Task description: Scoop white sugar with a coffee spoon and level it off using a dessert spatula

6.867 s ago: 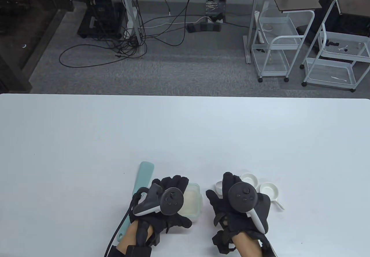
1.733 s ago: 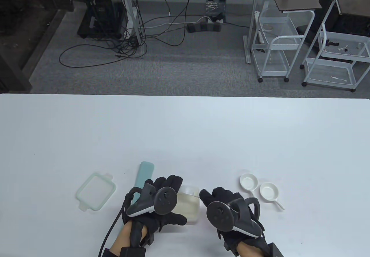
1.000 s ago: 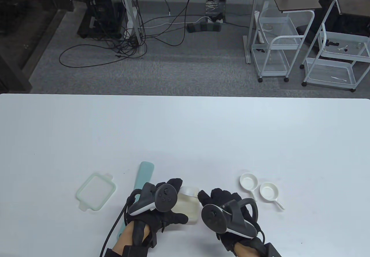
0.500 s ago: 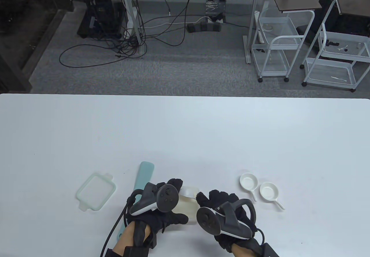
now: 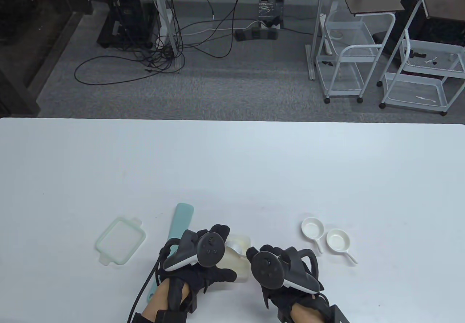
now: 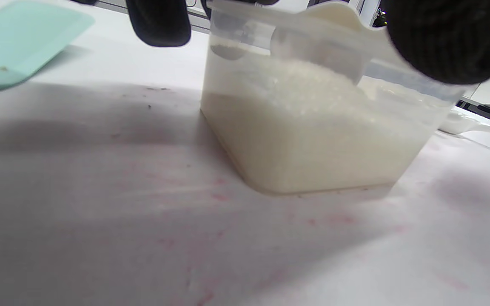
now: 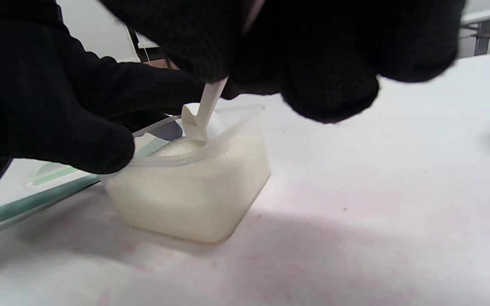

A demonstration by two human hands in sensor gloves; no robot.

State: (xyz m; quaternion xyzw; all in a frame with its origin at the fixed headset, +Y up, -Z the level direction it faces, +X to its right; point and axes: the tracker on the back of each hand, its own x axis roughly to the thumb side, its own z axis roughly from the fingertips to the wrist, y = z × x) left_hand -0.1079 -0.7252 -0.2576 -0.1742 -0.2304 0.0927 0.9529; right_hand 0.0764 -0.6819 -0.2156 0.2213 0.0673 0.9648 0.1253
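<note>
Nearest us, our right hand [image 5: 287, 268] pinches the handle of the white plastic coffee spoon [image 7: 200, 114], its fingers [image 7: 330, 91] curled over most of that handle; the bowl dips into the white sugar [image 6: 313, 123]. Our left hand [image 5: 198, 261] grips the clear square plastic container [image 7: 194, 187] on the white bench [image 5: 232, 167], its tracker hiding much of the tub from above. The mint-green dessert spatula [image 5: 180, 221] lies beside it, partly under our wrist. Farther left sits the pale green lid [image 5: 120, 241]; to the right, two small white dishes [image 5: 325, 236].

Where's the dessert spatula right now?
In the table view the dessert spatula lies untouched on the table, just left of the left hand and right of the lid.
</note>
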